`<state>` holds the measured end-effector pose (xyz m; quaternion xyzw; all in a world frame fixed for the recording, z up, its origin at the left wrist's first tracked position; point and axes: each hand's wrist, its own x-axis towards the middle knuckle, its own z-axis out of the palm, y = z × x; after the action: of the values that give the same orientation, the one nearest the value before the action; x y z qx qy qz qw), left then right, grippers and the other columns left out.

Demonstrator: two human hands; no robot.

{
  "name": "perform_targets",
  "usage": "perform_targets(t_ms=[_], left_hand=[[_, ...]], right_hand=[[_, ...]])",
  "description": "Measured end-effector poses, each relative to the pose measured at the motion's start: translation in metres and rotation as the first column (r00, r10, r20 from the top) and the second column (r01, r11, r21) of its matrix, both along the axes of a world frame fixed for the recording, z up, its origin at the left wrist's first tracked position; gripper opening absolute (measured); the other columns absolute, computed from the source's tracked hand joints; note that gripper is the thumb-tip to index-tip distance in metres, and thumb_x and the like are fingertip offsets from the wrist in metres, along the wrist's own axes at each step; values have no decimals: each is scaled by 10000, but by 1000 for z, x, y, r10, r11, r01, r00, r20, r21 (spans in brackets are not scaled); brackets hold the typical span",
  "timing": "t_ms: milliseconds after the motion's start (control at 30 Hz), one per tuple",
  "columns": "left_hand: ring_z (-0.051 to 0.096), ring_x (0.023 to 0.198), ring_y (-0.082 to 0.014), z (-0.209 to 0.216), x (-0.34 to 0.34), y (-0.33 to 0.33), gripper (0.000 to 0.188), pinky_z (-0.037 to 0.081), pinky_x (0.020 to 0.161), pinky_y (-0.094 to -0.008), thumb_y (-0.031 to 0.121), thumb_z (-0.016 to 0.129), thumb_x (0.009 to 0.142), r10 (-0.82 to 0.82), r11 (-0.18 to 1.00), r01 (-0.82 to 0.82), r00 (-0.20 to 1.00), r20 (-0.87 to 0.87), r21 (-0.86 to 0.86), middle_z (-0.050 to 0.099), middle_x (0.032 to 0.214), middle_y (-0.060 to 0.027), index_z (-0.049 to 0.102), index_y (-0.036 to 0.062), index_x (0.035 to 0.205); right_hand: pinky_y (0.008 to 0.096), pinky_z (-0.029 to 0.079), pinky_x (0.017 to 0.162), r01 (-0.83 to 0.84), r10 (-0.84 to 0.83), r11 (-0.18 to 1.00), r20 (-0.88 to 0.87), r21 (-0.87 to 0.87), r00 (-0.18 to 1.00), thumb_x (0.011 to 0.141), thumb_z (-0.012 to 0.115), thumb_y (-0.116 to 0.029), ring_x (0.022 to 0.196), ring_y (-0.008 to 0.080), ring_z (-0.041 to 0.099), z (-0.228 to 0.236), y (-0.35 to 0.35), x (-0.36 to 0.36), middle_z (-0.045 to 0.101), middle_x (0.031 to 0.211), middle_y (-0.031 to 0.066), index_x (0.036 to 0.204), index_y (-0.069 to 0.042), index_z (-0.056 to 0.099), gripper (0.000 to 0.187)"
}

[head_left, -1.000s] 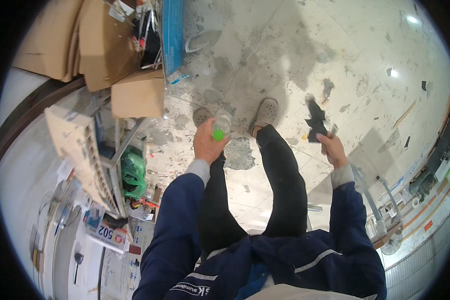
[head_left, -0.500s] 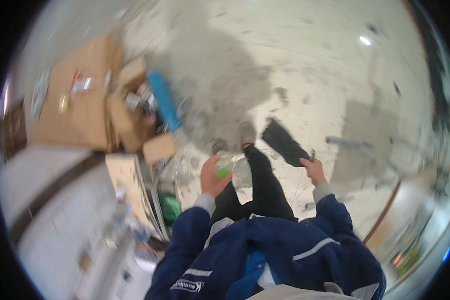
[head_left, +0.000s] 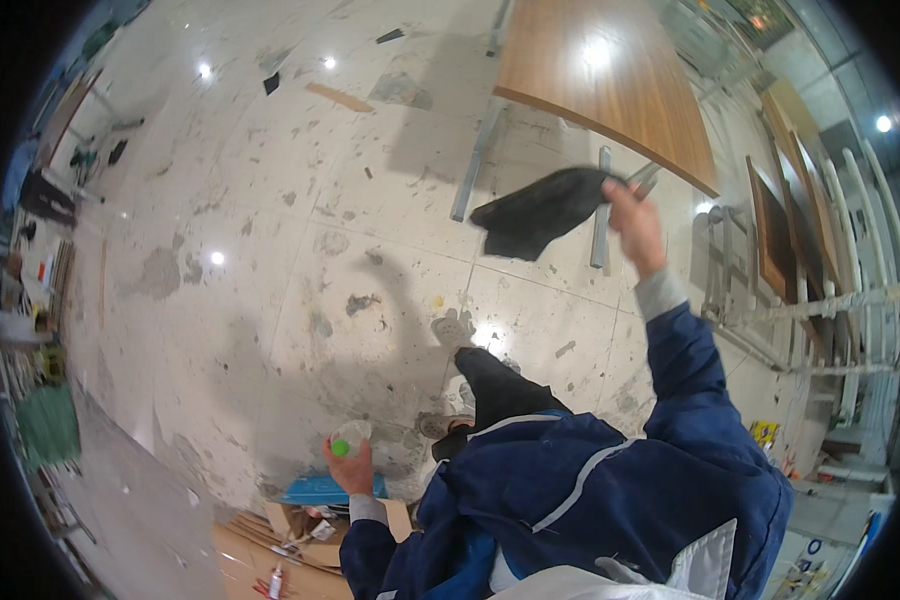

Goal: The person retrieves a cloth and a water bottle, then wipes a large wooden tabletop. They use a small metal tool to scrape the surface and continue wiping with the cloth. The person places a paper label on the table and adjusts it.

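My left hand [head_left: 351, 471], low and left of my body, is closed around a clear bottle [head_left: 356, 433] with a green cap. Stretched out ahead to the right, my right hand [head_left: 638, 226] grips one end of a limp black cloth [head_left: 542, 212]. The cloth hangs out to the left over the floor, near the legs of a wooden-topped table [head_left: 610, 75]. A grey piece shows beside the right fingers; whether it is held or belongs to the table behind cannot be made out.
An open cardboard box [head_left: 315, 545] and a blue object [head_left: 330, 488] lie below my left hand. Wooden boards [head_left: 785, 225] lean on white racks [head_left: 820, 305] at the right. Scraps and dark stains mark the pale tiled floor [head_left: 280, 240]. A green bag-like object [head_left: 47, 425] is at far left.
My body has turned to the right, so the cardboard box now lies low in view and the wooden table has appeared. My right hand has reached farther out, raising the cloth. Both hands keep their holds.
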<state>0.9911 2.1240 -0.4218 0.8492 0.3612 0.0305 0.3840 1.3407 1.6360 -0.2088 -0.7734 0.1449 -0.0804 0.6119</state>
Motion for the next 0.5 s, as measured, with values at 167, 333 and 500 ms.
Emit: perform_targets(t_ms=[167, 333, 500], left_hand=[[566, 1167, -370, 15, 76, -21, 756, 447, 996, -448, 217, 819, 751, 51, 999, -52, 994, 92, 13, 565, 1284, -209, 427, 9, 1364], [550, 1194, -340, 15, 148, -69, 762, 432, 1020, -430, 200, 809, 770, 96, 994, -89, 986, 138, -56, 562, 1287, -204, 410, -10, 1385], [537, 1208, -295, 3, 232, -104, 723, 433, 1029, -409, 156, 803, 782, 58, 993, -30, 965, 257, -112, 550, 1305, -190, 432, -38, 1371]], right_hand=[[261, 317, 464, 173, -163, 985, 243, -21, 956, 882, 737, -281, 510, 72, 437, 67, -107, 129, 490, 629, -53, 791, -128, 618, 214], [258, 312, 447, 330, -312, 944, 268, -25, 912, 861, 758, -231, 504, 58, 450, 79, -192, 274, 522, 644, -62, 825, -124, 660, 149], [368, 520, 737, 506, -445, 859, 375, -79, 813, 831, 755, -255, 848, 234, 672, 53, -274, 390, 718, 983, 144, 1066, 41, 694, 384]])
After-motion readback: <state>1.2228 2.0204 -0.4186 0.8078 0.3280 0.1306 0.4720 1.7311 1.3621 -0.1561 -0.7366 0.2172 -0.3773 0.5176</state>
